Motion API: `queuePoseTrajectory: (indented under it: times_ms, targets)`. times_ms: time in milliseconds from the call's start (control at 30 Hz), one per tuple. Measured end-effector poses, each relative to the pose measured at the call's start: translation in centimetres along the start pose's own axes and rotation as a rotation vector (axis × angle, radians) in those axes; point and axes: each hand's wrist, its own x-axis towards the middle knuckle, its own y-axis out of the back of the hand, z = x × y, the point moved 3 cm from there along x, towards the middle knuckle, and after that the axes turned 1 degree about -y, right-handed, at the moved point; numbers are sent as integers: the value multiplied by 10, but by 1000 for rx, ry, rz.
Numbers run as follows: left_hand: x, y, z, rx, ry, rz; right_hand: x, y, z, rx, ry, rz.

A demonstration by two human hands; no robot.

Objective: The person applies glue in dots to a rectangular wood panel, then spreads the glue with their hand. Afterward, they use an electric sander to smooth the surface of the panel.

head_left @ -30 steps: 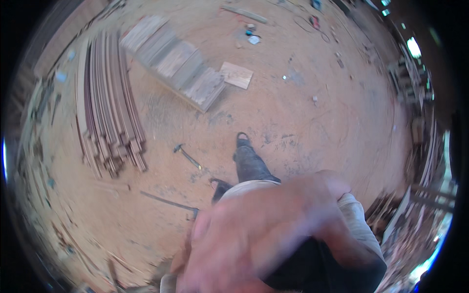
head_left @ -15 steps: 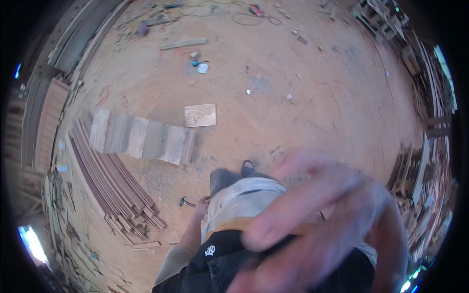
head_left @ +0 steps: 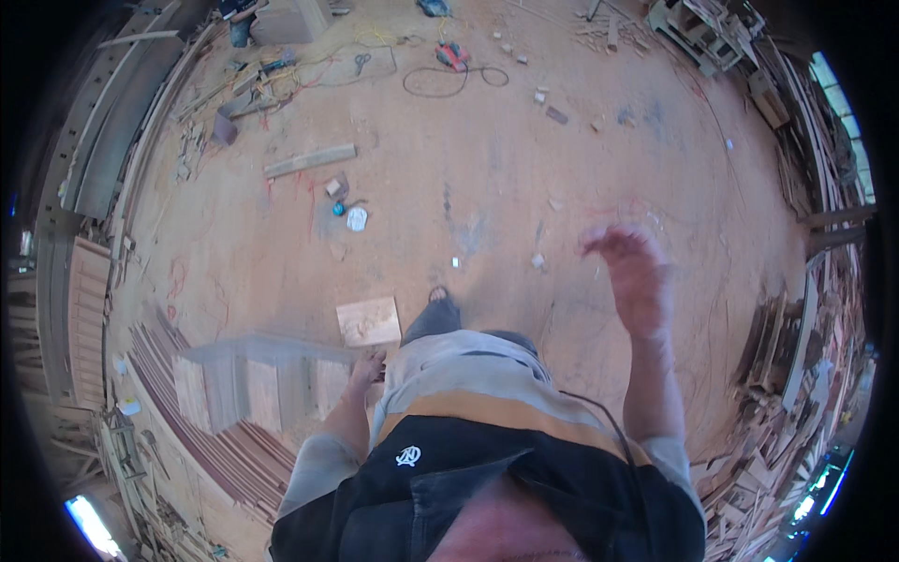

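Dusty floor (head_left: 571, 140): we now draw level with boards (head_left: 263, 391); right hand (head_left: 640, 283) swung clear, half-open, empty; left hand (head_left: 368, 368), cannot tell.

woodworking shop. floor (head_left: 552, 150) dusty, tan. just ahead of the left hand (head_left: 369, 365): a pale wooden board (head_left: 368, 321). to that hand's left, broad planks (head_left: 262, 389) side by side, plus a stack of long narrow strips (head_left: 245, 459). far ahead of both, a red corded tool (head_left: 452, 56). well right of the right hand (head_left: 639, 281), scrap wood (head_left: 749, 478) heaped along the edge.
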Motion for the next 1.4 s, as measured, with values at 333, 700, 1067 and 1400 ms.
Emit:
queuePoseTrajectory:
  times_ms: [333,700,1067,1400]
  targets:
    - [318,71,446,279,-297,-29,-30,219,272,-290,-1121,724]
    - [392,55,586,-783,462,-308,513,457,320,-599,-822,280]
    - [698,131,795,-530,154,278,1020,553,470,-722,-866,-25]
    - [878,156,929,-767,340,407,1357,607,669,-682,-901,-272]
